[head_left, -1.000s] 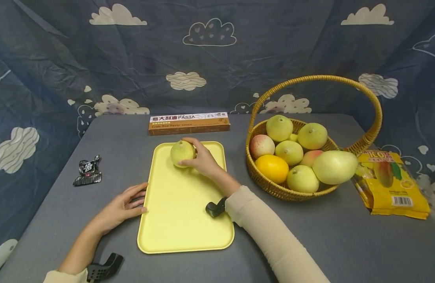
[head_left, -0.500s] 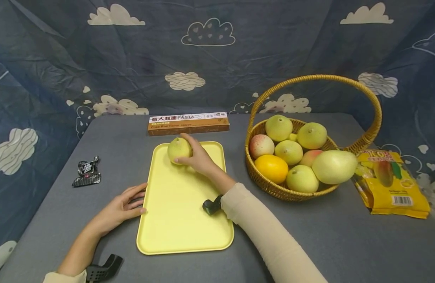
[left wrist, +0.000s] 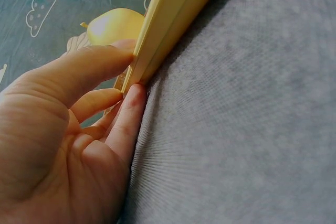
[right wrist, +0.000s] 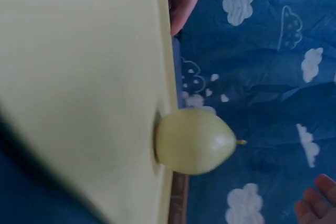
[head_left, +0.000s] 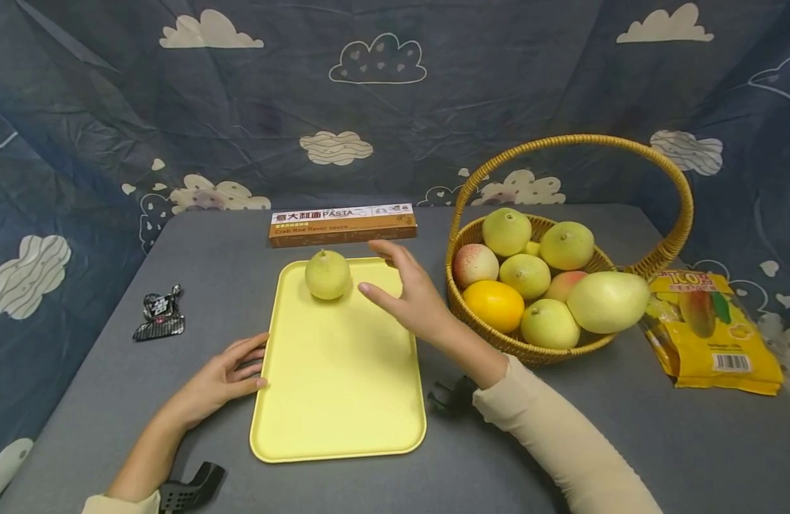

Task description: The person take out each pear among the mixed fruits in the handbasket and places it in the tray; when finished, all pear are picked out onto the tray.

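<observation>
A round yellow-green pear (head_left: 327, 275) with a short stem stands upright on the far left part of the yellow tray (head_left: 337, 385). My right hand (head_left: 414, 293) hovers over the tray's right side, fingers apart and bent, with a gap between them and the pear. In the right wrist view the pear (right wrist: 194, 141) sits on the tray, while fingertips show at the lower right corner. My left hand (head_left: 218, 378) touches the tray's left edge with thumb and fingertips; the left wrist view shows them right at the rim (left wrist: 157, 35).
A wicker basket (head_left: 498, 346) of several fruits stands on the right, its tall handle arching up. Behind the tray lies a pasta box (head_left: 343, 227). A yellow snack bag (head_left: 716, 335) is at far right, a small black wrapper (head_left: 160, 313) at left.
My right hand has let go of the pear and drawn back to the right, after shifting it slightly left and away. My left hand stays at the tray's edge.
</observation>
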{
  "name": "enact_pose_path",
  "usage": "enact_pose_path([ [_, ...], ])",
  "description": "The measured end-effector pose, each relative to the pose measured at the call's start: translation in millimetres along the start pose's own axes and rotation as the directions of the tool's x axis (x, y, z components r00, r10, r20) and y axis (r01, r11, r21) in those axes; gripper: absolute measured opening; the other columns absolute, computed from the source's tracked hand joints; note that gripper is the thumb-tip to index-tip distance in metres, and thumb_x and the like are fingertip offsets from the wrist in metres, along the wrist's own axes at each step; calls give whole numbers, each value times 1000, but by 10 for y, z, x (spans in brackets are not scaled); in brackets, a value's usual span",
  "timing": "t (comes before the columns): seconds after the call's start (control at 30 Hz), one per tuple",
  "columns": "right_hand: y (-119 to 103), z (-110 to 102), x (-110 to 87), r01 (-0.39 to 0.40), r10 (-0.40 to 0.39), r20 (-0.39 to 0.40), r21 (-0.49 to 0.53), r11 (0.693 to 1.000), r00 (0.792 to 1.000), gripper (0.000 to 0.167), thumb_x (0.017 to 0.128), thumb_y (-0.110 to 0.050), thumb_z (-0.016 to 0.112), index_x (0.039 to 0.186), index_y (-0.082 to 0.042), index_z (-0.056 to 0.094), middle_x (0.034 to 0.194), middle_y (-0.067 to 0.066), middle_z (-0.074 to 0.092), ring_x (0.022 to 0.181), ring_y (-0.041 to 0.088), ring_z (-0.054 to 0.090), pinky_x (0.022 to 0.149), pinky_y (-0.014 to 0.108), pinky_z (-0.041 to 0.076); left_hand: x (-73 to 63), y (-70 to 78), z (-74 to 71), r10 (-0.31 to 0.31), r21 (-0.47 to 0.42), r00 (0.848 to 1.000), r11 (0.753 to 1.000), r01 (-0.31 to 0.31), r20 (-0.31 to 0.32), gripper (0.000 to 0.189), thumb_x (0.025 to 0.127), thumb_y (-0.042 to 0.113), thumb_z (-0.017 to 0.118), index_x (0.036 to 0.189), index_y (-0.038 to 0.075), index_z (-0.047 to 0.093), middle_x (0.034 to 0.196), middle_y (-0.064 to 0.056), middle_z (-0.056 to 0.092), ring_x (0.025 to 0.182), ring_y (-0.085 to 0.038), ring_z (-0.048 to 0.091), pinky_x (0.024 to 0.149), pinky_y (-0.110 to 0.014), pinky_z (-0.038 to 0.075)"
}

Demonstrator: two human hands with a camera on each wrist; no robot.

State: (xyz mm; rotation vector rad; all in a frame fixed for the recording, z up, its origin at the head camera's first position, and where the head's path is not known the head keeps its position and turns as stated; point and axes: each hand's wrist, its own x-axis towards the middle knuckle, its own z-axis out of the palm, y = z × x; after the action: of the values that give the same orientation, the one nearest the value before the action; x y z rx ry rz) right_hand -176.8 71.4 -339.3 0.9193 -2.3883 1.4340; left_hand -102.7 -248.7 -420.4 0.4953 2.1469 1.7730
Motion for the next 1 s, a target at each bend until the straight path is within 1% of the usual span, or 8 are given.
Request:
enact_pose_path([
  [0.17, -99, -372, -263, 143, -146, -92, -45, 989, 985, 61, 78, -12, 71, 129, -2, 41, 126, 11, 46, 115, 23, 41, 99, 38, 36, -10, 9, 0, -2, 1, 1000, 1000, 2, -3, 70, 82, 1, 63, 139, -6, 22, 133, -27, 23, 113, -3, 41, 93, -19, 40],
  [0.3, -136, -667, -466, 193, -213, -198, -115, 974, 957, 64, 78, -31, 71, 126, 1, 44, 123, 13, 48, 113, 25, 42, 99, 36, 35, -14, 14, 2, -10, -2, 1000, 1000, 10, -3, 71, 82, 2, 63, 139, -6, 22, 133, -27, 23, 113, -4, 42, 93, -19, 40],
  [0.37, -146, -800, -558, 212, -248, -274, -157, 965, 929, 69, 77, -41, 68, 123, 5, 45, 120, 16, 49, 112, 24, 43, 99, 34, 35, -14, 16, 4, -16, -4, 1000, 1000, 16, -1, 71, 83, 2, 63, 139, -6, 21, 133, -27, 23, 113, -4, 42, 93, -20, 41],
  [0.5, -213, -1019, -704, 239, -315, -434, -221, 945, 844, 75, 76, -44, 68, 114, 16, 46, 113, 24, 52, 111, 23, 45, 98, 32, 36, -12, 21, 5, -21, -4, 1000, 1000, 21, 1, 71, 83, 3, 63, 140, -5, 21, 134, -26, 22, 113, -5, 42, 93, -20, 41],
  [0.63, -205, -1223, -848, 185, -287, -560, -233, 955, 777, 77, 73, -42, 71, 113, 19, 44, 113, 22, 52, 111, 23, 45, 98, 33, 36, -9, 31, 8, -25, 1, 1000, 1000, 25, 2, 71, 83, 3, 63, 140, -5, 22, 134, -26, 21, 116, -13, 40, 93, -20, 41],
  [0.8, 97, -1477, -1056, 77, -188, -684, -189, 979, 705, 69, 68, -24, 79, 118, 11, 47, 117, 16, 51, 113, 27, 43, 101, 37, 32, -8, 24, 9, -34, 5, 999, 999, 34, -3, 71, 83, 4, 64, 140, -4, 22, 135, -26, 22, 119, -24, 37, 93, -21, 41],
  [0.87, 157, -1546, -1118, 33, -156, -724, -180, 983, 672, 66, 66, -14, 79, 119, 8, 48, 117, 14, 52, 113, 27, 42, 102, 37, 31, -7, 17, 7, -35, 3, 999, 999, 35, -5, 72, 82, 4, 64, 140, -4, 22, 135, -26, 22, 118, -18, 39, 93, -21, 41],
  [1.0, 124, -1604, -1199, -56, -120, -771, -199, 978, 625, 63, 65, -6, 76, 120, 3, 49, 116, 5, 52, 113, 24, 42, 102, 32, 31, -7, 6, 6, -28, 0, 1000, 1000, 28, -2, 72, 82, 4, 64, 140, -4, 22, 134, -26, 21, 114, -9, 41, 93, -20, 41],
])
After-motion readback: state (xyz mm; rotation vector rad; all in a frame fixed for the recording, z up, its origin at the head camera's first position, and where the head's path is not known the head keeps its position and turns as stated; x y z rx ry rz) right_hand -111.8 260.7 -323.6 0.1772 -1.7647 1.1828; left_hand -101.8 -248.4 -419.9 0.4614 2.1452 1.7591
